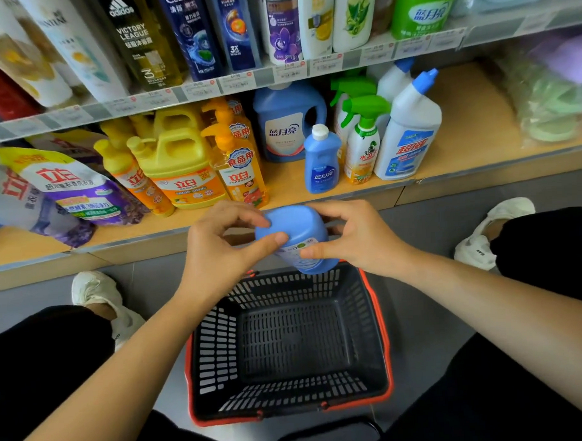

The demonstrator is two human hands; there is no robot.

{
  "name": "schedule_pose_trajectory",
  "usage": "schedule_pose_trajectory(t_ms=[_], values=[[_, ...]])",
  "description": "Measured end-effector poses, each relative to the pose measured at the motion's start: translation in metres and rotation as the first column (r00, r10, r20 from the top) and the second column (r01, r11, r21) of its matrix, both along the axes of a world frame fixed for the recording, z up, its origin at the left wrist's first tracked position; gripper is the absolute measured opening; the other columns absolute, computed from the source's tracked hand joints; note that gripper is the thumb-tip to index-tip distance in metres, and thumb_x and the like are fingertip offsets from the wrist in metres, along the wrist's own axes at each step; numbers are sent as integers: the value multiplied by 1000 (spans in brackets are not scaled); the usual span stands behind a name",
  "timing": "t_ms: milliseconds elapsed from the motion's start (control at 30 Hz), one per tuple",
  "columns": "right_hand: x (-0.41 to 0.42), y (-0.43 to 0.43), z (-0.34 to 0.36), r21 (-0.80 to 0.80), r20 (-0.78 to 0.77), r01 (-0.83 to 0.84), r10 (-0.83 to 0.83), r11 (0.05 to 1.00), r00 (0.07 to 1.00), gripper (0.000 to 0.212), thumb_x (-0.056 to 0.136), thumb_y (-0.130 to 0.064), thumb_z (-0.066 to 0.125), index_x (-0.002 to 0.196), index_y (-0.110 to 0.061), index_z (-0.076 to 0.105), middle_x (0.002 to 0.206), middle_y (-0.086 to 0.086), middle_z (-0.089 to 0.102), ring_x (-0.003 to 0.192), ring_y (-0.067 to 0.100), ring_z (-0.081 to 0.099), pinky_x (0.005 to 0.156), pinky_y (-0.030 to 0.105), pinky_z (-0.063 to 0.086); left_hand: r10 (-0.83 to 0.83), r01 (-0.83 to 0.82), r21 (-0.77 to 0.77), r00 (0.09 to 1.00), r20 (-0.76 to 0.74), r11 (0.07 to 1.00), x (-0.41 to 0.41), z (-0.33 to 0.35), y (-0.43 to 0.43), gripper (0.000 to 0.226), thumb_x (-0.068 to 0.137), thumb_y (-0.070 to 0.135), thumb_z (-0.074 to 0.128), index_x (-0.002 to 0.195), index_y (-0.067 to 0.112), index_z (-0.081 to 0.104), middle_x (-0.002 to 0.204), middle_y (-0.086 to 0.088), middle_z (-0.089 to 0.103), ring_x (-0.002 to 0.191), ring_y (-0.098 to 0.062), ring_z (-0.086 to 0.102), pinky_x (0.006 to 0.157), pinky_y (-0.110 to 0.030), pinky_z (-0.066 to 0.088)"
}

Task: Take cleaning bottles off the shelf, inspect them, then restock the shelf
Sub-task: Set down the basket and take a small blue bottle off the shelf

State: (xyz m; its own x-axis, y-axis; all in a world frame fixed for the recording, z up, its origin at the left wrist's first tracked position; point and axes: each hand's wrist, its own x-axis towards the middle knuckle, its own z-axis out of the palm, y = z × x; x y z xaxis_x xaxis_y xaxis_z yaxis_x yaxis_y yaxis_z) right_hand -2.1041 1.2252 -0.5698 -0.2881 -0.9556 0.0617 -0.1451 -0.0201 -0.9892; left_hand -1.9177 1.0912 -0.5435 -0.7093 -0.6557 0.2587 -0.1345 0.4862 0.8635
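A small blue cleaning bottle (pixel 298 235) is held upside down, its flat base facing me, above the far rim of the basket. My left hand (pixel 224 246) pinches its base with thumb and fingers. My right hand (pixel 347 238) grips its labelled side. The bottle's cap end is hidden below. On the wooden shelf (pixel 472 129) behind stand another small blue bottle (pixel 322 160) with a white cap, a big blue jug (pixel 287 123), a green-trigger spray bottle (pixel 363 144) and a white angled-neck bottle (pixel 409 135).
A black basket with a red rim (pixel 387 359) sits on the floor between my knees, with nothing inside. Yellow detergent jugs (pixel 180 161) and refill pouches (pixel 71 186) fill the shelf's left part. Shampoo bottles (pixel 188 31) line the upper shelf. My shoes flank the basket.
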Motion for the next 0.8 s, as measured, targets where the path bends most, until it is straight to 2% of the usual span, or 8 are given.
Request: schedule_pose_trajectory(t_ms=[67, 167, 233, 400, 533, 600, 700, 800], values=[[2, 0, -1, -1, -45, 2, -2, 1000, 999, 55, 72, -12, 88, 121, -28, 68, 113, -9, 73, 108, 13, 68, 92, 43, 57, 37, -44, 165, 998, 47, 985, -6, -2, 4, 50, 63, 50, 87, 87, 13, 64, 89, -1, 68, 87, -22, 68, 70, -36, 57], [4, 0, -4, 15, -105, 20, -18, 1000, 994, 56, 69, -14, 90, 120, -23, 69, 108, -2, 72, 105, 20, 68, 92, 48, 54, 55, -69, 291, 997, 55, 954, -13, -6, 9, 58, 62, 47, 89, 85, 5, 57, 82, -21, 62, 74, -36, 60, 65, -48, 51], [4, 1, -6, 17, -104, 19, -17, 1000, 994, 56, 69, -14, 90, 119, -27, 69, 109, -2, 72, 104, 18, 67, 91, 46, 54, 58, -65, 372, 998, 31, 926, -13, -7, 9, 52, 68, 39, 92, 83, 3, 57, 77, -21, 60, 70, -28, 57, 63, -47, 49], [0, 0, -3, -4, -6, 2, -2, 1000, 1000, 54, 75, -15, 86, 123, -32, 66, 120, -10, 71, 114, 12, 66, 90, 38, 58, 79, -60, 521, 997, -14, 851, -11, -8, 4, 9, 87, 13, 75, 91, 16, 68, 87, -3, 71, 86, -18, 68, 77, -42, 61], [-6, -3, 0, 6, 13, 56, -56, 998, 998, 45, 76, -20, 85, 116, -34, 69, 114, -7, 74, 108, 14, 69, 88, 36, 59, 72, 9, 650, 993, -99, 760, -9, -14, 1, 24, 94, 4, 64, 116, 14, 69, 114, -2, 74, 105, -16, 70, 90, -37, 59], [-9, -3, -1, 13, 28, 88, -88, 996, 996, 40, 77, -20, 84, 113, -32, 70, 111, -5, 75, 106, 16, 70, 88, 39, 59, 52, 41, 668, 992, -119, 743, -8, -19, 3, 33, 93, 6, 65, 123, 19, 67, 124, -2, 72, 111, -16, 69, 91, -34, 59], [-12, -4, 0, 7, 141, 130, -129, 992, 981, 36, 80, -12, 82, 112, -25, 71, 110, -2, 76, 103, 16, 71, 81, 30, 59, -60, 60, 595, 998, -20, 801, -9, -31, 9, 38, 89, 8, 71, 123, 26, 66, 120, 7, 74, 96, -7, 70, 78, -20, 57], [-15, -4, 3, -5, 238, 172, -166, 985, 957, 36, 83, -6, 77, 114, -21, 68, 110, 2, 75, 103, 18, 71, 80, 29, 58, -147, 75, 619, 987, 67, 782, -10, -48, 13, 42, 88, 4, 73, 128, 13, 63, 118, -2, 75, 104, -14, 72, 85, -22, 55]])
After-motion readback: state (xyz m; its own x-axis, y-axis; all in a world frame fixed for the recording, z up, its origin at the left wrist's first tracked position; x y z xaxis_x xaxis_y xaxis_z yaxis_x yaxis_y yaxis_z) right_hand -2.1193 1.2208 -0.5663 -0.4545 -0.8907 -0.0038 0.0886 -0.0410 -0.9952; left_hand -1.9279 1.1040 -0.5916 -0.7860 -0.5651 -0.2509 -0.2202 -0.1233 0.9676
